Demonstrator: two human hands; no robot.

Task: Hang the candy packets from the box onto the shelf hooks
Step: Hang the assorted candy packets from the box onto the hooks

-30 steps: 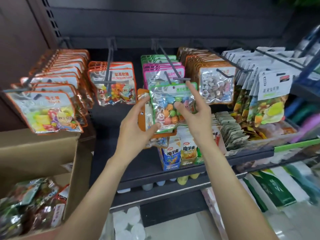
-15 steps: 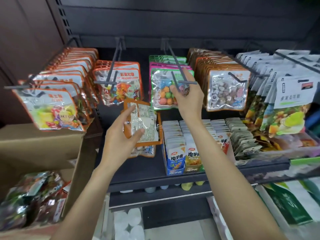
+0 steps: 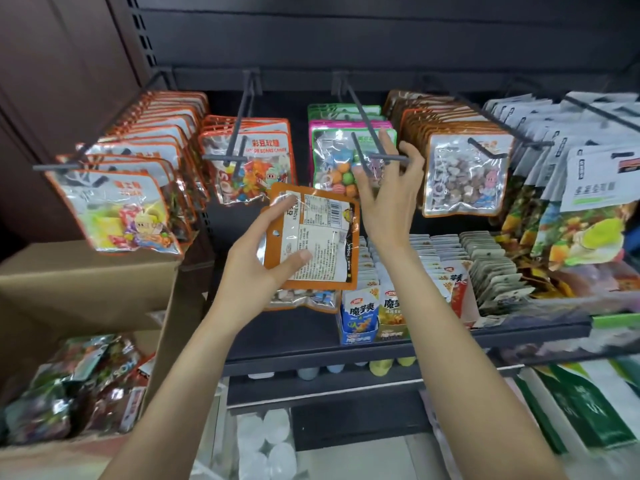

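My left hand [image 3: 258, 258] grips an orange-edged candy packet [image 3: 320, 237], back side facing me, with at least one more packet under it. My right hand [image 3: 389, 192] is raised with spread, relaxed fingers just below the tip of the middle shelf hook [image 3: 367, 133], holding nothing. A green-edged candy packet [image 3: 336, 164] hangs at the front of that hook, ahead of pink and green ones. The cardboard box [image 3: 86, 271] stands at the left, with several loose candy packets [image 3: 69, 386] inside.
Orange packets fill the hooks at far left [image 3: 114, 202], centre-left [image 3: 252, 168] and right of centre [image 3: 464, 174]. White and dark snack bags [image 3: 595, 188] hang at far right. Small snack cartons [image 3: 377, 313] stand on the shelf below my hands.
My right hand slid the green-edged packet back onto the middle hook and let go, fingers now spread. My left hand kept its orange packets, turning them a little toward me.
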